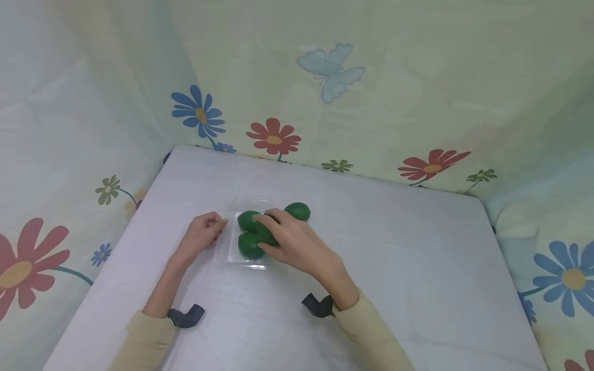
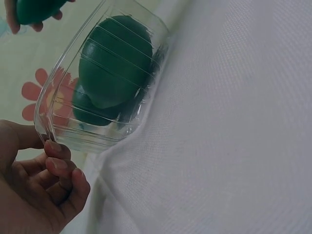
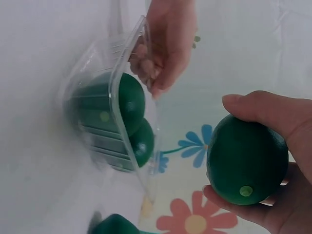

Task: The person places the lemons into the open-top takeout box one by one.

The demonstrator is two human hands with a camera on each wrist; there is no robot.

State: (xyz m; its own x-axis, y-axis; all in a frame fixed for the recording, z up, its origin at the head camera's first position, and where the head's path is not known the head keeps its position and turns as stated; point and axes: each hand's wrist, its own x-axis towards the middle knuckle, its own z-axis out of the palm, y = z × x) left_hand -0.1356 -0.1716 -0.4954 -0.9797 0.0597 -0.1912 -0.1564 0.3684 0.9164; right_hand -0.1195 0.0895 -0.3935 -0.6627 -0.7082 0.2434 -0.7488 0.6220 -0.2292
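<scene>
Where the right hand (image 1: 294,239) stands: raised over the right-hand part of the container as the head view shows it, grasping one green fruit, thumb on one side and fingers on the other.
Held fruit (image 1: 266,233): off the table and, in both wrist views, apart from the container; smooth, rounded, dark green, with a small pale green nub (image 3: 246,191) at one end.
Left hand (image 1: 204,230): at the container's left side, pinching its rim between thumb and curled fingers.
Clear container (image 1: 252,266): transparent, ribbed walls, a flared rim; resting on the table between the two hands.
Contents: two green fruits, the nearer one (image 1: 249,247) and the farther one (image 1: 247,221), lying close together; whether they touch cannot be confirmed.
Loose fruit (image 1: 298,211): one further green piece, outside the container, on the table beyond the right hand's fingers.
Table (image 1: 394,257): covered in white cloth, corners rounded at the far side.
Wrists: light beige sleeves (image 1: 146,337) on both arms; one dark angled fitting (image 1: 187,317) at each wrist.
Backdrop: pale curtain (image 1: 417,93) printed with red, blue and green flowers and one light blue butterfly (image 1: 331,72).
</scene>
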